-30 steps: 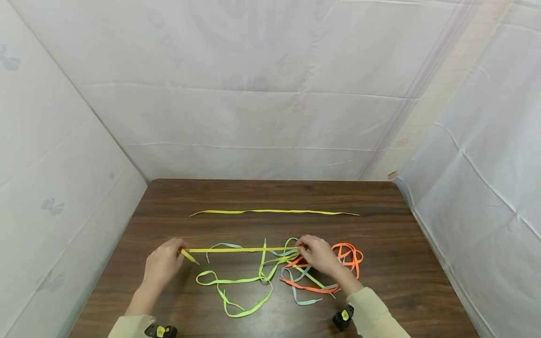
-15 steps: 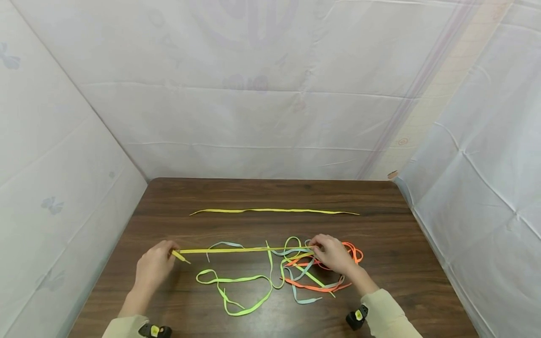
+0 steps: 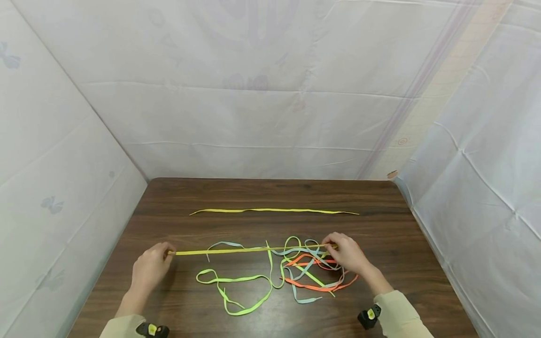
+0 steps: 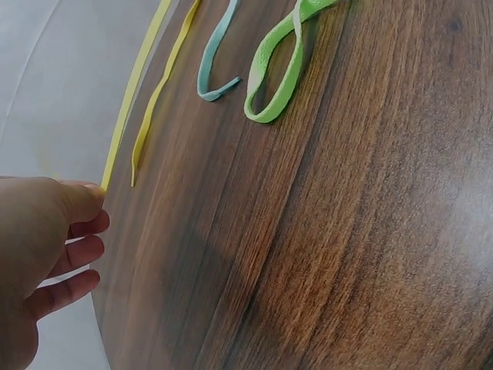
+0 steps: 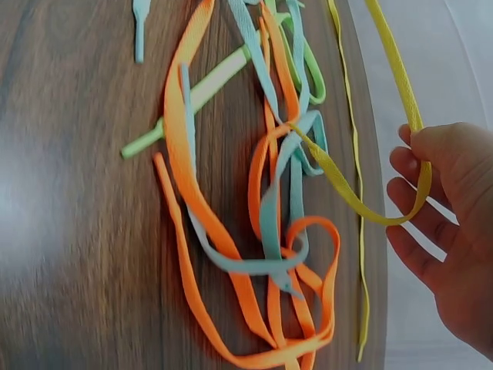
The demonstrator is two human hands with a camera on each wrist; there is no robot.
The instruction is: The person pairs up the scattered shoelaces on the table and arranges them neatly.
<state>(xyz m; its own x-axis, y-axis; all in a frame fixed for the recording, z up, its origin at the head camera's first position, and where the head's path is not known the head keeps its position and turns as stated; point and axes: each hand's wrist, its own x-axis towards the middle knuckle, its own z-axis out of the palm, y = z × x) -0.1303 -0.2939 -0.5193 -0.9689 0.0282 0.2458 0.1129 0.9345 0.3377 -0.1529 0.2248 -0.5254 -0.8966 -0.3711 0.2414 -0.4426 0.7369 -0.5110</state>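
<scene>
A flat yellow shoelace is stretched between my two hands above the table. My left hand pinches its left end between thumb and forefinger; in the left wrist view the other fingers are loosely bent. My right hand pinches the lace farther along. From there its tail loops down in the right wrist view toward a tangle of orange laces and light blue laces. A second yellow shoelace lies nearly straight across the table behind. Below the held lace lies a loose lime green shoelace.
The dark wooden table is bordered by pale fabric walls at the back and both sides. The tangled laces lie right of the middle, partly under my right hand. Black wrist cameras sit at both sleeves.
My hands have moved apart, the right one rightward and the left one slightly leftward, with the yellow shoelace between them lengthening. The short tail at my left hand has drawn in.
</scene>
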